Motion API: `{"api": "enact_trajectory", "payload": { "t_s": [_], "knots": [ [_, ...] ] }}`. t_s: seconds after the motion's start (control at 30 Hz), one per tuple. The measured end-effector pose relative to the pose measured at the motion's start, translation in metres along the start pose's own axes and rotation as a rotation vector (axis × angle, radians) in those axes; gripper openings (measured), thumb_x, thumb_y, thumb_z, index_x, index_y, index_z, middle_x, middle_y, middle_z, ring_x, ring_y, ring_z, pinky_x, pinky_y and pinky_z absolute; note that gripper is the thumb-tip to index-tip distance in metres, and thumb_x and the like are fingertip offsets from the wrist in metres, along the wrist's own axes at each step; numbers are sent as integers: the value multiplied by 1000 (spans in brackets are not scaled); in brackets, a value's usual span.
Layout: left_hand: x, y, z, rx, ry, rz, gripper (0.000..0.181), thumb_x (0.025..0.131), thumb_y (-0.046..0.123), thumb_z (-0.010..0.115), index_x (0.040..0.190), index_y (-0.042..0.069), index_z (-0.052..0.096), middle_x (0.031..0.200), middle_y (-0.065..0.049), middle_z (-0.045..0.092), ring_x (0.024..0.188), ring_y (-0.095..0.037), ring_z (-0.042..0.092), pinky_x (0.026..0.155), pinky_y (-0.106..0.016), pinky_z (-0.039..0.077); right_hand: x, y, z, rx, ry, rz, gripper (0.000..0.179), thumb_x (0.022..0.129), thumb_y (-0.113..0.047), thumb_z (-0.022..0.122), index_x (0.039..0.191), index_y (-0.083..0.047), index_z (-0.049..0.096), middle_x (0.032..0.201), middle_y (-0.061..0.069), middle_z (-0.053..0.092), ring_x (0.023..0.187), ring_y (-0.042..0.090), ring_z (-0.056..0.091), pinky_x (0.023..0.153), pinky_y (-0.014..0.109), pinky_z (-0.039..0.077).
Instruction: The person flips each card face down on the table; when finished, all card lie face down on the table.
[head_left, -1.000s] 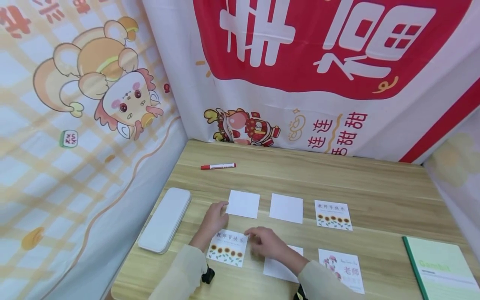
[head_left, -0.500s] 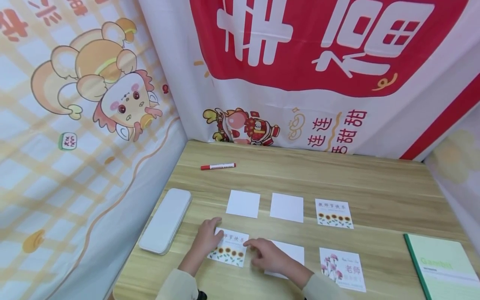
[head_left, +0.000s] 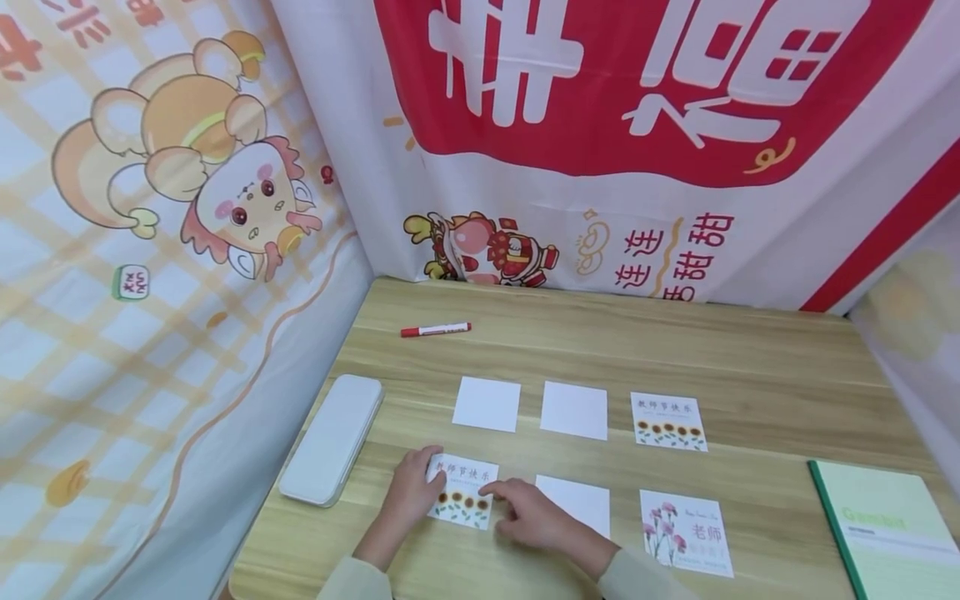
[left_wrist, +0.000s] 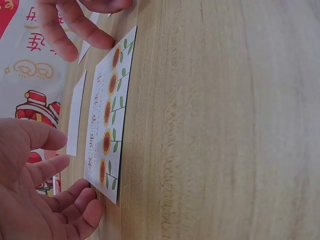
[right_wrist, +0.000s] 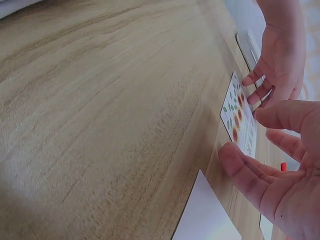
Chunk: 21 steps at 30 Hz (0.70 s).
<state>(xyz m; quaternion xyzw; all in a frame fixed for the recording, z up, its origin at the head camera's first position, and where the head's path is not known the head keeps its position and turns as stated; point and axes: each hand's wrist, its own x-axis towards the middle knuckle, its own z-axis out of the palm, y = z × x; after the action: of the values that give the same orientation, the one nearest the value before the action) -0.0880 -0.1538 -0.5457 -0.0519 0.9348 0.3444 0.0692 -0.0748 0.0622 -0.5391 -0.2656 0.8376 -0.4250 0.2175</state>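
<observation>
A square card with a row of sunflowers and Chinese writing [head_left: 467, 498] lies flat on the table between both hands. At its left edge is my left hand [head_left: 409, 490], fingers loosely bent; in the left wrist view the lower fingertips [left_wrist: 89, 212] meet or nearly meet that edge. My right hand [head_left: 531, 517] is at the card's right edge, its index finger stretched toward the corner and thumb apart from it. In the right wrist view nothing is pinched between its thumb and fingers. Beside it a blank white card [head_left: 585, 502] is partly covered by this hand.
Two blank cards [head_left: 487, 404] and a second sunflower card [head_left: 669, 422] form the back row. A pink-flower card [head_left: 686, 533] lies front right. A white case [head_left: 332, 439] is left, a red marker [head_left: 436, 330] behind, a green-spined notebook [head_left: 888, 533] right.
My left hand has come from beside the back-left blank card down to the sunflower card's left edge. The right hand has stayed near the right edge, moving only a little.
</observation>
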Motion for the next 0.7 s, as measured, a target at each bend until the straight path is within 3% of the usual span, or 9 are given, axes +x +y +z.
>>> {"api": "enact_trajectory", "payload": {
  "t_s": [0.23, 0.5, 0.7],
  "knots": [
    [-2, -2, 1, -91, 18, -5, 40, 84, 12, 62, 122, 2, 55, 109, -17, 55, 100, -32, 53, 88, -47, 44, 1, -1, 3, 9, 15, -24, 51, 73, -1, 65, 123, -5, 55, 104, 13, 57, 63, 0, 47, 64, 19, 44],
    [0, -3, 2, -244, 39, -46, 35, 84, 5, 59, 118, 1, 57, 103, -15, 55, 92, -26, 53, 82, -43, 46, 3, 0, 2, 95, 7, 22, 53, 76, -3, 66, 127, -7, 52, 108, 16, 58, 62, 3, 50, 57, 20, 46],
    [-1, 1, -4, -397, 55, -111, 32, 85, 2, 54, 116, 4, 58, 107, -15, 56, 90, -24, 54, 74, -34, 49, 3, 3, -2, 199, 31, 84, 55, 80, -8, 65, 133, -8, 47, 107, 15, 61, 83, 16, 59, 69, 26, 48]
  ]
}}
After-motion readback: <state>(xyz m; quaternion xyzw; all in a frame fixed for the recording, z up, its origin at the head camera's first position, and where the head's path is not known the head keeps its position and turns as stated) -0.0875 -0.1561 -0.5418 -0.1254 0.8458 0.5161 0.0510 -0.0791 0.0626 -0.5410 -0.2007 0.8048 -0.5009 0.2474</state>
